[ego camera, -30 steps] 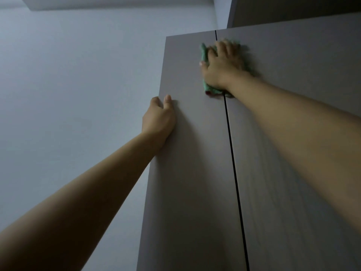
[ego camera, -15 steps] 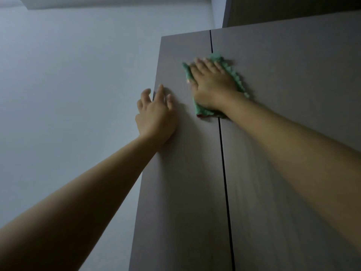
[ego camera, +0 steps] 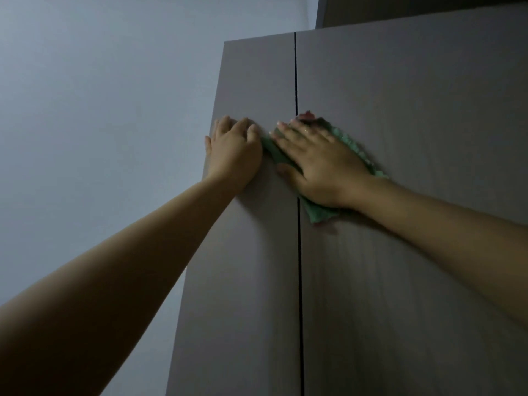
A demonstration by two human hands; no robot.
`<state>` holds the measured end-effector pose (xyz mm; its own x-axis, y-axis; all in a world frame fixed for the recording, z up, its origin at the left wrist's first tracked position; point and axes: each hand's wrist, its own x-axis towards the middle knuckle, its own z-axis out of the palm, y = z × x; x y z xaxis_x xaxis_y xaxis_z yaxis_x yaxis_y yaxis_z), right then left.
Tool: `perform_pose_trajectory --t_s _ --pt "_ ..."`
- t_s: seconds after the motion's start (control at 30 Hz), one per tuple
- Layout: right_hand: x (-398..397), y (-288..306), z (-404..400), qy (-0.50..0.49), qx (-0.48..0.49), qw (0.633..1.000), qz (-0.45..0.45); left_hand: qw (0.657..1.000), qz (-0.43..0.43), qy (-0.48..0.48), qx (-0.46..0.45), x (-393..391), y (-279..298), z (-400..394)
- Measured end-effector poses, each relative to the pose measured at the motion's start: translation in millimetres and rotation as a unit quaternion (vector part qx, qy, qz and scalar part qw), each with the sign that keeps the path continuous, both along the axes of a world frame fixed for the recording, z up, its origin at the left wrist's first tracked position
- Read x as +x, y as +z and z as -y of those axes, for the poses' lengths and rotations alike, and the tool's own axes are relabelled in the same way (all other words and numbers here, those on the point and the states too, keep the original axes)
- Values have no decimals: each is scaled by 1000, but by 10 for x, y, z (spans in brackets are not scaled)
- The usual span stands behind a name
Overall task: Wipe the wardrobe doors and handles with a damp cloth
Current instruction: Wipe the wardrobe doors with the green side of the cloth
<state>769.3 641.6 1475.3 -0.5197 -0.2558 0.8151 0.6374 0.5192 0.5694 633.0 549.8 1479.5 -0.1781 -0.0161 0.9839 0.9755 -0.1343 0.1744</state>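
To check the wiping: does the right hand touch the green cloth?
Touching. The head view shows the right hand pressing flat on the green fluffy cloth.

Both hands crowd the middle of the frame: the left hand (ego camera: 234, 155) lies flat on the left door (ego camera: 243, 252), touching the green cloth (ego camera: 320, 210) that the right hand (ego camera: 323, 167) presses across the gap (ego camera: 298, 267) between the doors. Bare door face lies free above them and toward the lower centre and right door (ego camera: 414, 95). The wall (ego camera: 100, 110) fills the left of the frame.
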Motion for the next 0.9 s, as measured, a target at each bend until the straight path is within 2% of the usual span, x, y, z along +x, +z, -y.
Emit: perform_pose_trajectory --t_s 0.13,0.2,0.27,0.37,0.43,0.57,0.63,0.7,0.73,0.77,0.83,0.87,0.9 --pt "-12 57 57 101 -50 993 -26 999 19 -33 5 200 -130 24" --pt "10 40 93 159 -98 982 -37 989 23 -145 -13 297 -147 43" --pt "90 -21 176 244 -207 946 -50 960 51 -270 -61 346 -172 139" --pt "218 -150 351 371 -357 856 -44 892 75 -428 -128 304 -235 318" --pt "242 -273 437 446 -409 795 -47 885 58 -439 -141 283 -296 444" --pt "154 -632 620 593 -556 582 -11 924 62 -351 -139 246 -492 766" --pt "65 -883 710 602 -594 534 12 949 87 -251 -172 224 -624 943" --pt "-26 -1141 764 597 -622 507 25 951 123 -174 -225 210 -771 1115" --pt "-86 -1277 780 595 -638 487 42 944 144 -155 -255 202 -848 1192" --pt "-137 -1416 817 595 -663 449 68 933 169 -148 -281 179 -925 1263" --pt "-212 -1659 931 587 -721 349 117 912 216 -146 -317 119 -1080 1369" --pt "-262 -1755 937 580 -736 324 131 905 232 -137 -329 88 -1149 1413" --pt "-319 -1821 966 578 -739 316 140 900 242 -125 -340 51 -1203 1448"
